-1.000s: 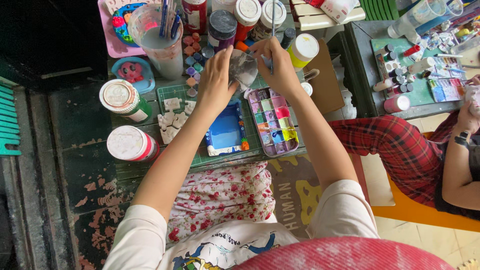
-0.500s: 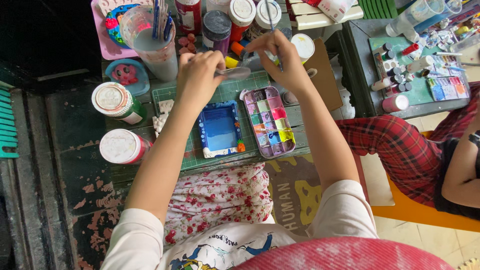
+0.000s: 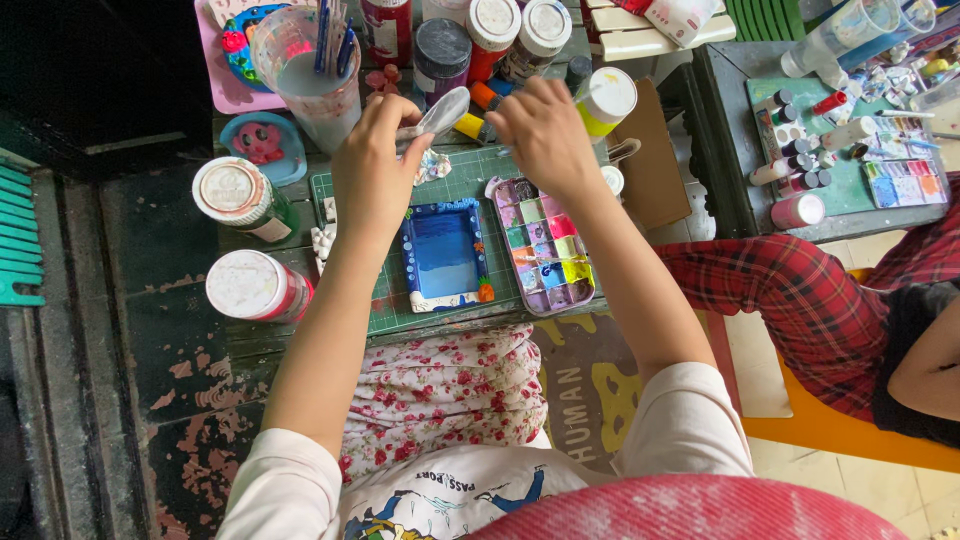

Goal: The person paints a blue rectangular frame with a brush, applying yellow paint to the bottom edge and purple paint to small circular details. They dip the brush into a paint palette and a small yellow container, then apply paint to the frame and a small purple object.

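My left hand [image 3: 372, 165] is closed around a grey-white oblong piece [image 3: 441, 110], held above the green cutting mat [image 3: 365, 295]. My right hand [image 3: 545, 130] hovers just to its right with fingers pinched on what looks like a thin brush [image 3: 592, 93]. Below the hands, a small rectangular tray painted blue [image 3: 442, 255] lies on the mat. Next to it on the right is a palette of several coloured paint wells [image 3: 545, 248].
A cup of cloudy water with brushes [image 3: 305, 75] and several paint jars [image 3: 442, 50] stand behind the mat. Two white-lidded jars [image 3: 235, 195] stand at left. A person in red plaid [image 3: 800, 300] sits at right by a table of paint bottles [image 3: 830, 150].
My hands were together on the grey-white piece; now they are apart, and the left one has shifted left with the piece. The right hand stayed in place.
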Motion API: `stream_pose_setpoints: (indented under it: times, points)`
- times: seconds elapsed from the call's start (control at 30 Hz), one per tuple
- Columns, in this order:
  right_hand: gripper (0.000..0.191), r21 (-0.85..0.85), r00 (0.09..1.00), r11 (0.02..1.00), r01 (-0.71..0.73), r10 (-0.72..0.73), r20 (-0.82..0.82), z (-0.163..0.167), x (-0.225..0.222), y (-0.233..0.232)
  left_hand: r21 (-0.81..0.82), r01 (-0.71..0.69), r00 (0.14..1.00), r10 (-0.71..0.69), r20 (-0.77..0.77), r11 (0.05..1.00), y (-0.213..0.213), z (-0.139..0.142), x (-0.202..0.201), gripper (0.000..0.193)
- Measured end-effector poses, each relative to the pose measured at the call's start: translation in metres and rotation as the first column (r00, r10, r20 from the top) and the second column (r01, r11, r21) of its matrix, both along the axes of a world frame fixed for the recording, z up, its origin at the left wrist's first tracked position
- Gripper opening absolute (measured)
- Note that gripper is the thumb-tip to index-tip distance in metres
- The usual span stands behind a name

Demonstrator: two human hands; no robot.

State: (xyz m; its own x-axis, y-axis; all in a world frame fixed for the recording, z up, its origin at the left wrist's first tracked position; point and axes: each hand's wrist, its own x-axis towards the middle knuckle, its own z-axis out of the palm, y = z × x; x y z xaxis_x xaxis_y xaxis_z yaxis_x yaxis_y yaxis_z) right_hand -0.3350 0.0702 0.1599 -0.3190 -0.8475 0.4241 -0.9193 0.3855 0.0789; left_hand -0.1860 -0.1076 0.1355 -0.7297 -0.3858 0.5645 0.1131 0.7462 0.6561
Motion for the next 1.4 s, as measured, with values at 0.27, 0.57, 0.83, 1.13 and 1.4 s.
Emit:
stream_pose_setpoints:
  times: [0.27, 0.57, 0.83, 1.13, 1.4]
  points:
    - [0.002, 0.342, 0.969, 0.907, 0.245, -0.219, -0.112, -0.043, 0.003, -0.059, 0.043, -0.073, 0.997, 0.074, -0.014, 0.996, 0.001, 0.001, 0.013, 0.027]
    - [0.012, 0.217, 0.948, 0.923, 0.317, -0.316, -0.04, -0.026, -0.01, -0.038, 0.06, -0.018, 1.0, 0.018, -0.003, 0.998, -0.003, -0.01, -0.006, 0.03]
    - [0.035, 0.366, 0.766, 0.852, 0.374, -0.507, 0.395, 0.051, 0.015, 0.046, -0.219, -0.159, 0.987, 0.155, -0.038, 0.963, 0.022, -0.009, -0.066, 0.063]
    - [0.042, 0.094, 0.905, 0.995, -0.038, -0.006, 0.425, 0.069, 0.085, 0.07, 0.183, 0.389, 0.874, -0.425, 0.235, 0.903, 0.073, -0.011, 0.027, 0.037]
    - [0.039, -0.162, 0.725, 0.978, -0.128, 0.204, 0.658, 0.045, 0.128, 0.079, 0.56, 0.33, 0.925, -0.379, -0.031, 0.76, 0.094, -0.03, 0.081, 0.033]
